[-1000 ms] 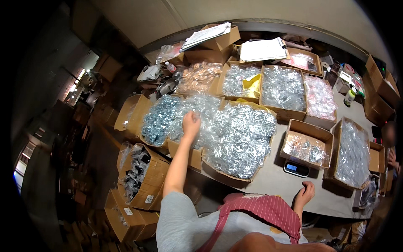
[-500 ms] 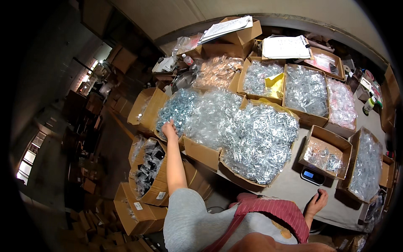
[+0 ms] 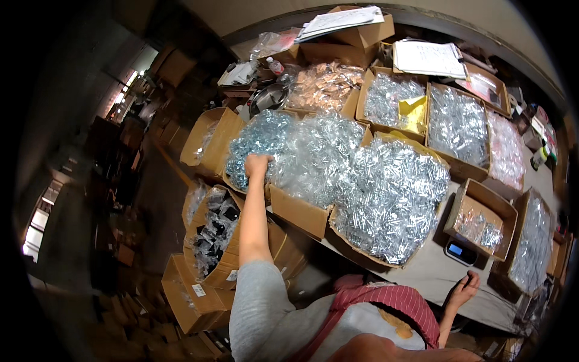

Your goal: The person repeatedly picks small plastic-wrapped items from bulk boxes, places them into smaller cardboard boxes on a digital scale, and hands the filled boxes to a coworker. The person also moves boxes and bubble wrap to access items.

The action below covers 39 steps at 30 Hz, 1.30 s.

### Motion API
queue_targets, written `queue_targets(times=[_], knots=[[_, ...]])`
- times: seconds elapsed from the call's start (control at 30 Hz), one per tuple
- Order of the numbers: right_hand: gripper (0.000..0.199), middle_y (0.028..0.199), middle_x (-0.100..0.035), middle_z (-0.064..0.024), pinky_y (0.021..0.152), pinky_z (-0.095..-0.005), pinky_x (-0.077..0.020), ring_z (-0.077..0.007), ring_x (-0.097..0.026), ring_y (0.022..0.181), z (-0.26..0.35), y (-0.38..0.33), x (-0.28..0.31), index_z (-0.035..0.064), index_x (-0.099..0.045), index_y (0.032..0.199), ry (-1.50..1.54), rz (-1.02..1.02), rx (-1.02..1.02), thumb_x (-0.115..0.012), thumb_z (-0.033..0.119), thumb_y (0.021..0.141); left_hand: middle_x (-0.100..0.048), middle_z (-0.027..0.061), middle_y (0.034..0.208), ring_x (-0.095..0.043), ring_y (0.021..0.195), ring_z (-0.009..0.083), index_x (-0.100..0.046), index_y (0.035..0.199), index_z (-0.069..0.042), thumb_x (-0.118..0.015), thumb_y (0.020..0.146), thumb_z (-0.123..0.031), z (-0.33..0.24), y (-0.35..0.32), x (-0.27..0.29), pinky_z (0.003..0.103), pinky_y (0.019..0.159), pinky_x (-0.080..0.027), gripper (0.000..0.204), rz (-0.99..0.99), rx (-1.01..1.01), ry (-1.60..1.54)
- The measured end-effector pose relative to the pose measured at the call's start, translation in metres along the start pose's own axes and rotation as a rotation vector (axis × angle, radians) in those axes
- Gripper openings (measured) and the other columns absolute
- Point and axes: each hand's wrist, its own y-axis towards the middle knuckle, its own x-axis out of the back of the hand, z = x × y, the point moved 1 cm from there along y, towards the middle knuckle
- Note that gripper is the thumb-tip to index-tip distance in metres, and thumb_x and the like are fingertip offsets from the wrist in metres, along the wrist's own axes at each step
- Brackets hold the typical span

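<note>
My left hand (image 3: 258, 165) reaches into a box heaped with small bluish metal parts (image 3: 260, 137), too small to tell apart. Its fingers are curled together, pointing right, low on the heap; whatever they hold is hidden. By the table's front edge hovers my right hand (image 3: 464, 290), loosely bent with fingers apart and nothing in it. Closest to that hand is a small black scale (image 3: 460, 252) with a lit blue display. An open cardboard box (image 3: 510, 222) with a few bagged metal pieces (image 3: 479, 226) stands right behind the scale.
Boxes of clear-bagged metal parts (image 3: 395, 193) fill the table's middle. Behind are a box of copper-coloured pieces (image 3: 325, 84) and a clipboard with paper (image 3: 428, 58). A carton of black parts (image 3: 216, 232) stands lower left. A long bagged-parts box (image 3: 531, 241) sits right.
The whole view has shifted slightly. My left hand has moved a little further over the bluish parts, its fingers turning rightward. My right hand stays near the scale.
</note>
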Motion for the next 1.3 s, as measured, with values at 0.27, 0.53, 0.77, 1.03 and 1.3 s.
queue_targets(times=[0.27, 0.53, 0.77, 1.03, 1.3], knots=[[0.016, 0.097, -0.058, -0.0175, 0.084, -0.0443, -0.0446, -0.0362, -0.056, 0.091, 0.007, 0.007, 0.004, -0.0006, -0.058, 0.098, -0.02, -0.054, 0.028, -0.052, 0.002, 0.084, -0.057, -0.0012, 0.07, -0.046, 0.054, 0.008, -0.064, 0.098, 0.0, -0.079, 0.074, -0.007, -0.073, -0.057, 0.008, 0.023, 0.05, -0.035, 0.029, 0.226, -0.002, -1.187], [0.014, 0.096, -0.06, -0.0152, 0.084, -0.0433, -0.0439, -0.035, -0.057, 0.094, -0.001, 0.01, 0.008, 0.0026, -0.06, 0.092, 0.042, -0.069, -0.043, -0.054, 0.001, 0.08, -0.061, 0.0004, 0.074, -0.051, 0.059, 0.0075, -0.063, 0.094, -0.006, -0.079, 0.074, -0.012, -0.276, -0.285, -0.048, 0.023, 0.054, -0.038, 0.026, 0.991, -0.447, -1.004], [0.014, 0.101, -0.06, -0.0127, 0.088, -0.0421, -0.0424, -0.0327, -0.056, 0.097, -0.006, 0.001, 0.021, 0.0039, -0.061, 0.095, 0.117, -0.074, -0.065, -0.056, 0.001, 0.082, -0.063, 0.0124, 0.109, -0.061, 0.098, 0.0183, -0.056, 0.121, -0.002, -0.082, 0.076, -0.022, -0.359, -0.428, -0.147, 0.031, 0.083, -0.049, 0.056, 1.552, -0.479, -0.636], [0.017, 0.106, -0.06, -0.0143, 0.085, -0.0383, -0.0462, -0.0309, -0.057, 0.096, -0.006, -0.008, 0.02, 0.0014, -0.06, 0.101, 0.191, -0.111, -0.143, -0.054, -0.001, 0.086, -0.046, 0.0142, 0.144, -0.04, 0.136, 0.0291, -0.044, 0.143, -0.005, -0.076, 0.082, -0.023, -0.321, -0.326, -0.098, 0.043, 0.11, -0.037, 0.071, 1.101, -0.912, -0.562], [0.016, 0.097, -0.06, -0.013, 0.086, -0.0421, -0.0435, -0.0343, -0.057, 0.095, 0.007, 0.002, 0.008, 0.0037, -0.059, 0.091, 0.061, -0.203, -0.127, -0.053, -0.002, 0.077, -0.067, 0.0153, 0.113, -0.062, 0.105, 0.0262, -0.063, 0.119, 0.003, -0.075, 0.081, -0.02, -0.077, 0.106, 0.011, 0.036, 0.096, -0.045, 0.046, 0.07, -0.707, -0.345]])
